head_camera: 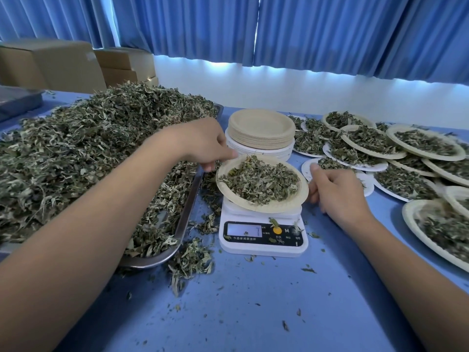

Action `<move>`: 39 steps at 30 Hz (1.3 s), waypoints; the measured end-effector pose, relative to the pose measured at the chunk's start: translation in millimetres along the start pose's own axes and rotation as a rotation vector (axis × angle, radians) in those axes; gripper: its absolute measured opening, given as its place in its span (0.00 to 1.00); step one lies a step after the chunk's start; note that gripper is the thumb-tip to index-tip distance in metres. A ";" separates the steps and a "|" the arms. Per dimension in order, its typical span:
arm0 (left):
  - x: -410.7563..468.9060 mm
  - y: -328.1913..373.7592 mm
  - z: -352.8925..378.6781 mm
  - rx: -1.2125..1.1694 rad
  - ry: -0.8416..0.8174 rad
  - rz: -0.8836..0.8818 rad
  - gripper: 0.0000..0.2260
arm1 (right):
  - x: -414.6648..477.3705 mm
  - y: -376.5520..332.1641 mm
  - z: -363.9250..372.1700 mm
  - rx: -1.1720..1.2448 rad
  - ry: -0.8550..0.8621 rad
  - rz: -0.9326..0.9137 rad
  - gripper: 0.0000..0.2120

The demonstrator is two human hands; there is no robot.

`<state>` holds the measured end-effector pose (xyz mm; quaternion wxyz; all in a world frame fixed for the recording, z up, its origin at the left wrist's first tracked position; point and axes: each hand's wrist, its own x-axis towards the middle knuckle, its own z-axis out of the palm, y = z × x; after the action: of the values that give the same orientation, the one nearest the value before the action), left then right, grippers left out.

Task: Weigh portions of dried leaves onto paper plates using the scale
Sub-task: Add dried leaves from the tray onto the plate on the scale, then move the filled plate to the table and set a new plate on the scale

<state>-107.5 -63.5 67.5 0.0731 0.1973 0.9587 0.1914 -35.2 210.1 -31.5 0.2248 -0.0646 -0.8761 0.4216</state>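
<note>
Back: blue pleated curtains (330, 34) across the full width, drawn, with a thin bright slit (256, 29) where two panels meet near centre. Daylight bleeds out under the hem and throws a cold glow on the white wall (279, 90) below. The wall runs plain down to the desk edge. Rear left: brown cardboard boxes (50, 64), stacked and closed, against the curtain. Grey flat-topped thing (17, 100) at the left edge, blurred, can't ID. Desk (253, 301) top is matte blue. Light is soft, shadows faint.
</note>
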 end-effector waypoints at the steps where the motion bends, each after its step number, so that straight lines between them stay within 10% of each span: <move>1: 1.1 1.6 5.9 0.008 -0.025 -0.001 0.16 | -0.6 -2.1 -1.2 0.056 0.003 0.017 0.30; 13: 5.9 15.8 28.6 -0.344 0.148 -0.059 0.06 | -5.3 -24.2 -19.6 0.363 -0.127 0.254 0.10; 25: 33.7 115.4 66.5 -0.941 -0.156 -0.115 0.11 | -4.8 9.0 -112.9 0.563 0.056 0.441 0.08; 39: 98.7 273.9 121.0 -0.990 -0.209 0.022 0.03 | 18.7 77.6 -268.7 0.203 0.343 0.485 0.05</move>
<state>-75.4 250.0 58.7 0.2514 0.1674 0.7385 0.6028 62.6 455.8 61.4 0.2674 -0.3191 -0.7379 0.5311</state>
